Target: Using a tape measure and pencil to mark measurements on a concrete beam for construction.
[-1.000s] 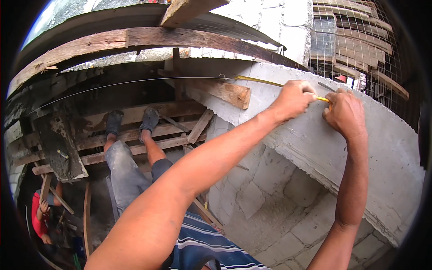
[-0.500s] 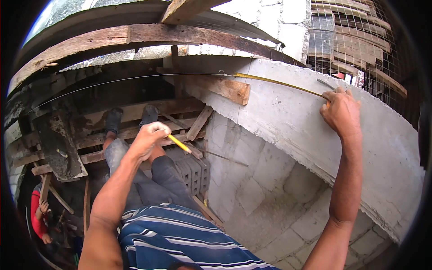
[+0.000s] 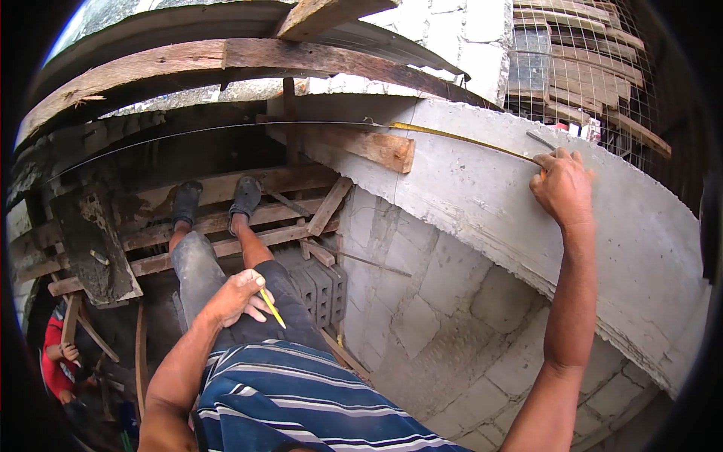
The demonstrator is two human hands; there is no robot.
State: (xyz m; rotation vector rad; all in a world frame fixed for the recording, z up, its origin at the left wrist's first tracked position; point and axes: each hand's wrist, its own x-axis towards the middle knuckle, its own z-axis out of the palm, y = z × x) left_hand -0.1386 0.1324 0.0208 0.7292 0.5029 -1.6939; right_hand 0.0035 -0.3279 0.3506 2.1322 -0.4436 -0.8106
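My left hand holds a slim yellow pencil above my thigh, tip angled downward. My right hand grips a tape measure at the upper part of the grey concrete beam; the orange case is mostly hidden by my fingers. The yellow tape blade stretches left from that hand to where a taut string crosses beside a wooden block jutting from the beam. A short metal rod lies just above my right hand.
My sandalled feet rest on wooden planks. A cement-smeared board lies left of them; hollow blocks sit below. A co-worker in red holds wood at lower left. Timber beams cross overhead; wire mesh with planks is upper right.
My left hand has left the tape, carrying the pencil down and leftward to my lap. My right hand stays on the tape, shifted slightly left in view with the whole scene.
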